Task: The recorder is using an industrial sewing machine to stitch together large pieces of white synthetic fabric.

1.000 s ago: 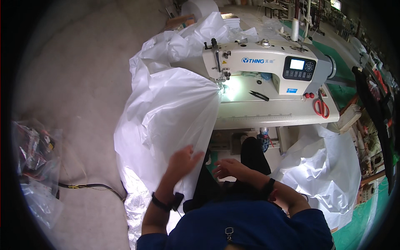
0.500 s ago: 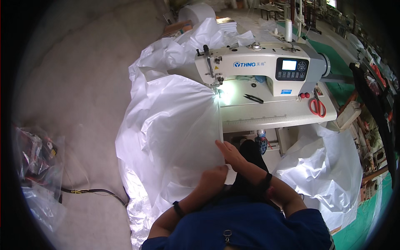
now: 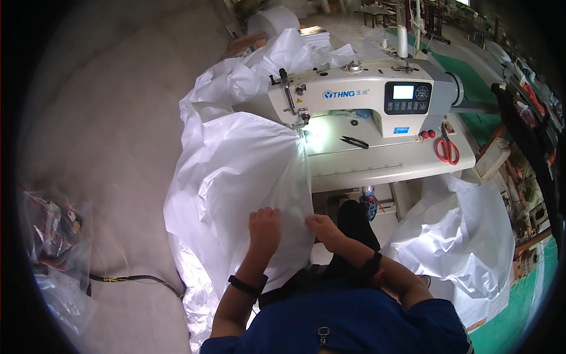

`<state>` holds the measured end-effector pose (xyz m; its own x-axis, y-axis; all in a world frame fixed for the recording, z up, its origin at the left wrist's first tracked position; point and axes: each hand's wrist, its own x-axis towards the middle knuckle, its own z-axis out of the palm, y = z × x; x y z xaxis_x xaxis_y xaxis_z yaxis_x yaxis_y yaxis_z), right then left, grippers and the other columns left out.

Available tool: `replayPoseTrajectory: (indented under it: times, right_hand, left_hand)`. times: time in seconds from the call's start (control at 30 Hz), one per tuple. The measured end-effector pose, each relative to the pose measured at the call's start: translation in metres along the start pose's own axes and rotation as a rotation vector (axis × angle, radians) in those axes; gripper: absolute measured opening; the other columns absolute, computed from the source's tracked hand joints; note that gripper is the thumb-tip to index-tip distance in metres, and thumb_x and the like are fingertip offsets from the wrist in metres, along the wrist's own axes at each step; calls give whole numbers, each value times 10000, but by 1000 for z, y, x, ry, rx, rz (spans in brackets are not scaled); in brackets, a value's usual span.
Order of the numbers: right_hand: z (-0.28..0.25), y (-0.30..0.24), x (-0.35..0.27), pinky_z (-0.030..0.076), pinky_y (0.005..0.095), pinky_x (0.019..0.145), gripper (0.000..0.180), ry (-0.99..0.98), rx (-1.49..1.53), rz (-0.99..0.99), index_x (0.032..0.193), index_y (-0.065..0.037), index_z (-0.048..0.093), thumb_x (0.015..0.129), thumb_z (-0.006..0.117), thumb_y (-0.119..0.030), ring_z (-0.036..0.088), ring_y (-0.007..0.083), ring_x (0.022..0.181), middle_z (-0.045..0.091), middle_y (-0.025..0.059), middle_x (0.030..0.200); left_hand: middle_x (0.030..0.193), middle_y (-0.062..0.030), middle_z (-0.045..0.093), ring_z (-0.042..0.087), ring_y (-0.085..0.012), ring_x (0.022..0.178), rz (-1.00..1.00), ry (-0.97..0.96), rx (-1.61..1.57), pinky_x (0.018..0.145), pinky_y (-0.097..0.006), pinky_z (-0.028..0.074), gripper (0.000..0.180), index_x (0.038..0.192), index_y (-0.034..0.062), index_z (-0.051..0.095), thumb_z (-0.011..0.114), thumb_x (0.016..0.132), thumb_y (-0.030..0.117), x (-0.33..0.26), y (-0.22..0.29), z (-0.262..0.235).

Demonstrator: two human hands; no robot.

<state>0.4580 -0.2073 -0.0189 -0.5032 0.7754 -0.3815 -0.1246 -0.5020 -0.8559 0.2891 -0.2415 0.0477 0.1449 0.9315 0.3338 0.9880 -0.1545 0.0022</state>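
A large, glossy white plastic sheet runs from the sewing machine down toward my lap. Its right edge passes under the lit needle area and bunches into creases there. My left hand rests on the sheet with its fingers curled into it, to the left of that edge. Closer to the machine's table, my right hand pinches the sheet's right edge between thumb and fingers. The fingertips of both hands are partly hidden.
Black thread snips and red-handled scissors lie on the machine table. More white sheeting hangs at the right. A cable and a clear bag of items are on the floor at left. A thread spool stands behind.
My left hand has moved from beside the right hand, up and left, onto the sheet. My right hand has shifted slightly down along the edge and still holds it. The view has shifted slightly.
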Motion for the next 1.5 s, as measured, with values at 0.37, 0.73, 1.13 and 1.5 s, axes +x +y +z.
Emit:
replayPoseTrajectory:
  times: [0.37, 0.73, 1.13, 1.5]
  right_hand:
    - [-7, 1, -3, 484, 284, 550, 296, -48, 159, -40, 955, -15, 593, 908, 467, -279, 567, 129, 651, 591, 37, 775]
    - [-11, -4, -4, 521, 329, 559, 293, -28, -201, -8, 1002, 34, 568, 863, 373, -134, 617, 205, 659, 616, 112, 802]
    - [1, 4, 1, 544, 340, 585, 292, -79, -54, 38, 1024, 51, 548, 888, 380, -146, 634, 230, 669, 614, 142, 867]
    - [-6, -10, -8, 553, 339, 535, 247, -95, -182, -79, 975, 19, 530, 900, 376, -159, 621, 218, 672, 587, 113, 814]
  left_hand:
    - [730, -140, 595, 597, -328, 706, 57, -252, -227, 624, -427, 464, 91, 833, 59, 580, 524, 785, 114, -11, 64, 12]
    - [1127, -128, 516, 478, -298, 1048, -137, 216, 143, 878, -439, 380, 421, 1167, 87, 513, 600, 768, 189, -8, -16, -11]
    - [676, -72, 570, 585, -252, 602, 4, 240, -4, 537, -334, 479, 393, 986, 149, 652, 534, 681, -69, 45, -92, -89]
    - [671, -88, 594, 595, -268, 594, 371, -259, -201, 539, -367, 487, 69, 684, 56, 556, 520, 726, 97, 22, 39, -27]
